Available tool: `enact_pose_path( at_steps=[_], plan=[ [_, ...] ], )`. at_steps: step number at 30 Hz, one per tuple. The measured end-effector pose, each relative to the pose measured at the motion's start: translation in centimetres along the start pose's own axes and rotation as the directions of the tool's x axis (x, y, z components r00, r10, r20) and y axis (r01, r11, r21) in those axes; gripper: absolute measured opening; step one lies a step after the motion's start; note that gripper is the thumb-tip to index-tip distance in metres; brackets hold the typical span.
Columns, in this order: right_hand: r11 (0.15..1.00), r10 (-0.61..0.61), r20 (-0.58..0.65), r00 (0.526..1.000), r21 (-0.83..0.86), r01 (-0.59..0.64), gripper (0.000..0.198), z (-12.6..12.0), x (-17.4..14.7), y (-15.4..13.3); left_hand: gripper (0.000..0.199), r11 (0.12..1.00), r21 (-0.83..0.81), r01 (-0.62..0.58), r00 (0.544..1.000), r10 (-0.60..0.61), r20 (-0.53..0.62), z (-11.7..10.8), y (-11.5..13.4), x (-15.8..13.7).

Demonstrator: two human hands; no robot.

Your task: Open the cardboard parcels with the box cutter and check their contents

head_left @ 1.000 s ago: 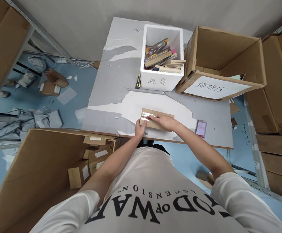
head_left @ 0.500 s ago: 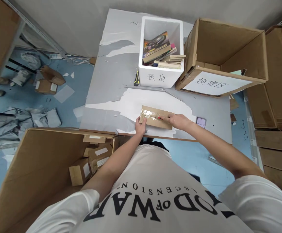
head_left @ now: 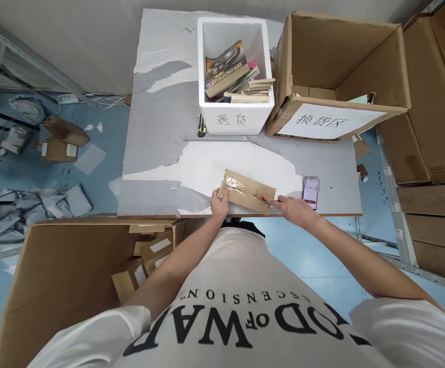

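A flat brown cardboard box (head_left: 245, 189) with shiny clear tape lies slightly aslant near the table's front edge. My left hand (head_left: 219, 203) is closed on its left end, thumb on top. My right hand (head_left: 296, 209) is closed around a small red-and-black cutter (head_left: 270, 199), its red tip at the right part of the box's top. A dark line runs lengthwise along the tape to the left of that tip. The blade itself is too small to make out.
On the table (head_left: 157, 122) stand a white foam box (head_left: 233, 120) holding several books and a large open carton (head_left: 283, 102). A black-and-yellow utility knife (head_left: 201, 125) lies beside the foam box, a phone (head_left: 310, 193) at right. Below left, a big carton (head_left: 65, 271) holds small boxes.
My right hand has drawn the cutter rightward along the box's top. The box has turned a little, its right end now nearer me. The camera view has shifted slightly.
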State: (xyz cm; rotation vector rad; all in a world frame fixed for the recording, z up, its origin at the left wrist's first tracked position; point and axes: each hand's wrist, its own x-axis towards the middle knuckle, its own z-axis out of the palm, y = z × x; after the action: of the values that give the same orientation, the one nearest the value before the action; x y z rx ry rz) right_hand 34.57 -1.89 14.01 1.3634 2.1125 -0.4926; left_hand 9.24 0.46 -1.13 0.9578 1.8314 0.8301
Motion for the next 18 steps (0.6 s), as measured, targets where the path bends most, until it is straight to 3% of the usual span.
enact_pose_path(
  at_steps=[9,13,15,16,18],
  plan=[
    [0.989,0.13,-0.002,0.991,0.075,-0.13,0.088,4.2,-4.8,3.2,0.042,1.0,0.018,-0.001,1.0,0.001,0.005,-0.1,0.4,0.1],
    [0.957,0.203,-0.007,0.979,0.215,-0.197,0.067,6.5,-7.6,4.3,0.042,1.0,0.012,-0.014,1.0,0.013,0.008,-0.2,0.5,0.0],
    [0.871,0.285,-0.13,0.949,0.449,-0.2,0.055,7.6,-7.8,3.8,0.043,1.0,-0.007,-0.017,1.0,0.017,0.018,-0.2,0.4,0.0],
    [0.783,0.363,-0.19,0.912,0.593,-0.188,0.053,8.1,-7.4,3.3,0.043,1.0,-0.016,-0.014,1.0,0.015,0.02,-0.2,0.4,0.0],
    [0.514,0.531,-0.222,0.818,0.852,-0.103,0.056,9.1,-5.3,1.8,0.043,1.0,-0.029,0.0,1.0,0.0,0.017,-0.2,0.3,0.0]
  ],
)
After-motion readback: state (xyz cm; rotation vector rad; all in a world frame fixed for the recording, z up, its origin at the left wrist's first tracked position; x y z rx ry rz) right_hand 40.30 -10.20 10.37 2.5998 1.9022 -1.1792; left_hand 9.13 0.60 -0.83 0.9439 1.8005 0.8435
